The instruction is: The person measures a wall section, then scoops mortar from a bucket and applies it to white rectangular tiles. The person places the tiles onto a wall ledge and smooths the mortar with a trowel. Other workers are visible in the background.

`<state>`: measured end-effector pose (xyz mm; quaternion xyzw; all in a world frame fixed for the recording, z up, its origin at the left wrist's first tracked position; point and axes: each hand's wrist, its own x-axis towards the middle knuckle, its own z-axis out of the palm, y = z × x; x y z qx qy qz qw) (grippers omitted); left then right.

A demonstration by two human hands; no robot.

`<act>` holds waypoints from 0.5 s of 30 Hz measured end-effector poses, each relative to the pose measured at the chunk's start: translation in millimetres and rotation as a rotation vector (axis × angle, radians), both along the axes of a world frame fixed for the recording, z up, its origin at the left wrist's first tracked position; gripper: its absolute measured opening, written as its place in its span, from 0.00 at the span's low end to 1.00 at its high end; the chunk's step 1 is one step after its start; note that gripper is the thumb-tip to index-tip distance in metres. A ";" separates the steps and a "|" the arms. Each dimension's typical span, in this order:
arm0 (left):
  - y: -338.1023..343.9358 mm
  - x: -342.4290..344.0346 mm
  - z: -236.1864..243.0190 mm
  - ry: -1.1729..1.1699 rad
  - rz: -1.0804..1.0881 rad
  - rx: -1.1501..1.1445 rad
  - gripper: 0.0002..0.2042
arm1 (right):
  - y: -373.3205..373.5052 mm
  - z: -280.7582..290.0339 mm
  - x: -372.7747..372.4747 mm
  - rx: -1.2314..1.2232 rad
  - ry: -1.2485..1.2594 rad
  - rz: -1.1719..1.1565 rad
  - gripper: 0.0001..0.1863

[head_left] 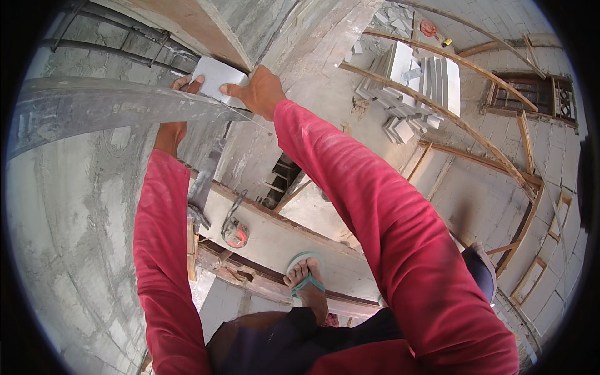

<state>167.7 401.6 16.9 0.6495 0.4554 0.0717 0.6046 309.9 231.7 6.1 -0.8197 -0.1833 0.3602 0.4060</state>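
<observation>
A pale grey-white rectangular block (215, 77) sits at the upper left, between a long grey board (94, 111) and a concrete column. My left hand (187, 84) reaches up behind the board, which hides part of it; its thumb and fingers close on the block's left end. From the other side my right hand (261, 92) grips the block's right end, thumb pressed on its face. The block touches or nearly touches the lower edge of a wooden panel (209, 25) above. A thin string hangs just below it, near my right wrist.
Steel bars (119, 55) run along the upper left. Below, a red corded tool (235, 234) lies on a ledge by my sandalled foot (306, 278). Stacked white blocks (400, 69), long wooden poles (450, 106) and a grilled window (531, 99) are at the right.
</observation>
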 end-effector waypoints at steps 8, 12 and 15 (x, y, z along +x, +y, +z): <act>6.5 -1.2 -8.2 0.029 -0.008 0.040 0.45 | -3.4 -7.1 2.6 0.101 0.065 0.039 0.47; 5.4 -3.0 -9.6 -0.006 -0.014 0.013 0.47 | -4.1 -11.0 3.9 0.129 0.035 0.029 0.50; 5.9 -2.1 -8.3 -0.017 -0.059 0.039 0.43 | -4.7 -13.5 4.7 0.032 0.056 0.030 0.52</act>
